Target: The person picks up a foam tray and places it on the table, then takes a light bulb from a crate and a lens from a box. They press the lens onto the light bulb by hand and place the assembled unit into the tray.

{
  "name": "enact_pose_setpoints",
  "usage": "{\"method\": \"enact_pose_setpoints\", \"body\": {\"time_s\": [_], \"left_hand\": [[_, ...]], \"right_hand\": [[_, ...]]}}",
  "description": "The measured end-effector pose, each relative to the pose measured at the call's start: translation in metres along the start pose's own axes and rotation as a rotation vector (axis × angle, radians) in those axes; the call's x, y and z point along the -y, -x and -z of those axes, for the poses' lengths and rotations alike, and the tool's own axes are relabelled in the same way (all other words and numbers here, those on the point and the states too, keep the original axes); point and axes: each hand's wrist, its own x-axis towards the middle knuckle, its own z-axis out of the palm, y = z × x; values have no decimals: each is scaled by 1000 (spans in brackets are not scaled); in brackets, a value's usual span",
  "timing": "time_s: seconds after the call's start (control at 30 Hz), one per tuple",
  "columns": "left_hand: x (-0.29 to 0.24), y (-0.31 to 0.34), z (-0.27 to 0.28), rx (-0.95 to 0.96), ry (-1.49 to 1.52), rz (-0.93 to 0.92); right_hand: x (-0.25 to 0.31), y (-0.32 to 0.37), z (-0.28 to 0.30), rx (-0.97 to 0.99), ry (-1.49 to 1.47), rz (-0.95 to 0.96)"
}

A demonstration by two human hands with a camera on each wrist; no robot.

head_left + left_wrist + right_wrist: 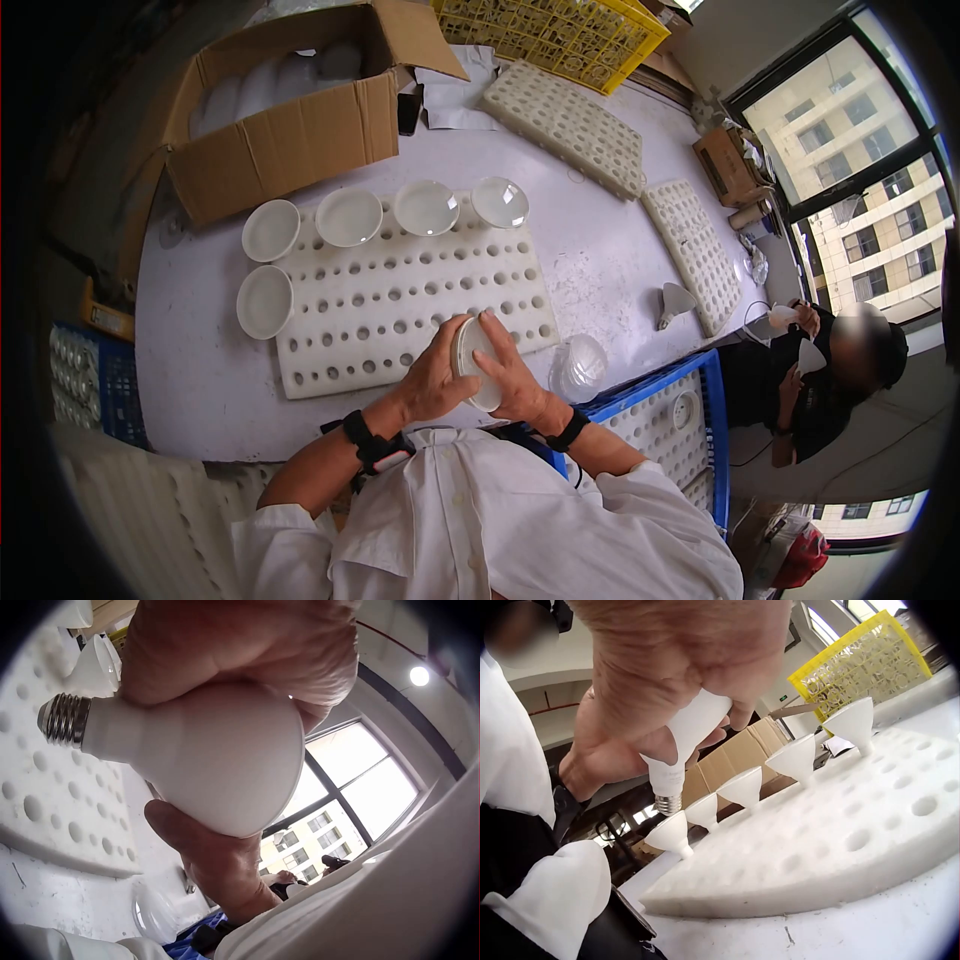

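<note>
A white light bulb (476, 352) with a wide, flat-faced head is between both hands, in front of the shirt. My left hand (430, 378) grips one side of the head. From the other side my right hand (520, 382) holds it, fingers curled round the rim. The bulb's metal screw base (66, 720) points away from the body in the left wrist view. Just beyond the hands lies a white foam tray (292, 380) with rows of holes. Several similar bulbs (348, 217) stand base-down along its back and left edges.
Clear domed covers (580, 368) sit right of the hands, near a blue crate (716, 430). Another bulb (676, 304) lies farther right. More foam trays (565, 125), a cardboard box (285, 160) and a yellow crate (640, 50) line the back. Another person (835, 375) sits at right holding bulbs.
</note>
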Motion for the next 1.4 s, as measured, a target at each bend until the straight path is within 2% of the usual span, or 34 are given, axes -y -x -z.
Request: {"method": "enact_pose_setpoints", "body": {"time_s": [0.3, 0.43, 0.5, 0.7, 1.1, 1.23, 1.33, 1.4], "left_hand": [[-2, 1, 4, 45, 84, 17], [-9, -3, 8, 104, 128, 37], [-20, -7, 14, 192, 221, 147], [-4, -12, 18, 281, 101, 89], [-1, -11, 10, 247, 118, -12], [-15, -15, 12, 239, 10, 7], [-18, -16, 10, 140, -17, 100], [-15, -14, 16, 119, 106, 89]], "right_hand": [[2, 0, 3, 36, 8, 7], [-3, 4, 3, 44, -76, -28], [-6, 5, 3, 41, -89, -18], [-3, 6, 5, 16, -131, -27], [-4, 7, 6, 6, -99, -11], [-10, 6, 8, 2, -27, 11], [-15, 7, 10, -42, 20, 24], [-12, 1, 13, -90, 37, 17]]}}
